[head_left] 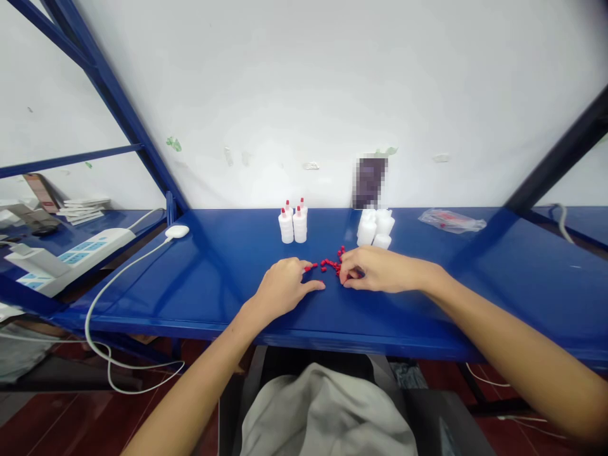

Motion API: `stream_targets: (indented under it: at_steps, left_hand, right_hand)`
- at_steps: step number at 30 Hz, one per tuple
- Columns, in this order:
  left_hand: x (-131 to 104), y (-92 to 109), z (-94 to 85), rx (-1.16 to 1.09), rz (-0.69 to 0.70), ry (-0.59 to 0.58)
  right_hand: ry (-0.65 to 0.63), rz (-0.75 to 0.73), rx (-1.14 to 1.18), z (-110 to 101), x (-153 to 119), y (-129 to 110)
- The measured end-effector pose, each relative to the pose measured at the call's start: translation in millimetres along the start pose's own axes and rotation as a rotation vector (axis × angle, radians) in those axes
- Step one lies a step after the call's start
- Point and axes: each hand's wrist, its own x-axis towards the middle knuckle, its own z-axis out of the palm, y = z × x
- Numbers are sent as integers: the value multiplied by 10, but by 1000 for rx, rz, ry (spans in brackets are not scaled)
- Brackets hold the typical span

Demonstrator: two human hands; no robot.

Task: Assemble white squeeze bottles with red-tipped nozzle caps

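Observation:
Small red caps lie scattered on the blue table between my two hands. My left hand rests low over the table with its thumb held apart from the fingers. Its fingertips are beside a red cap at the left end of the scatter. Over the right end is my right hand, thumb and fingers pinched together. What they hold, if anything, is hidden. Behind the left hand stand several white bottles with red-tipped tops. A cluster of white bottles is behind the right hand.
A clear plastic bag with something red in it lies at the back right of the table. A white plug-like device with a cable is at the left. Blue frame posts flank the table.

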Motion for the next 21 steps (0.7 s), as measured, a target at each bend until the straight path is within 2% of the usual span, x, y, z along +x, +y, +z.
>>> stream_targets:
  at_steps: [4,9,12,15,17,21]
  left_hand:
    - [218,-110,-49,-83,65,-88]
    - [479,-163,-24,-171,204,-143]
    - [508,-130,-60,-241,241,-93]
    - [413,-85,-196,-328,188,-95]
    - [308,-65,-320,-411,98,-256]
    - [111,-67,-543,-517,-19,-799]
  right_hand:
    - [120,33,-19,-21,14,4]
    - [344,39,-13,-73,14,-60]
    - [415,54,9,-47,20,-85]
    - [438,54,87,33,44,-111]
    - [418,18,102,100,67,-147]
    - [327,-137,0,208,102,-258]
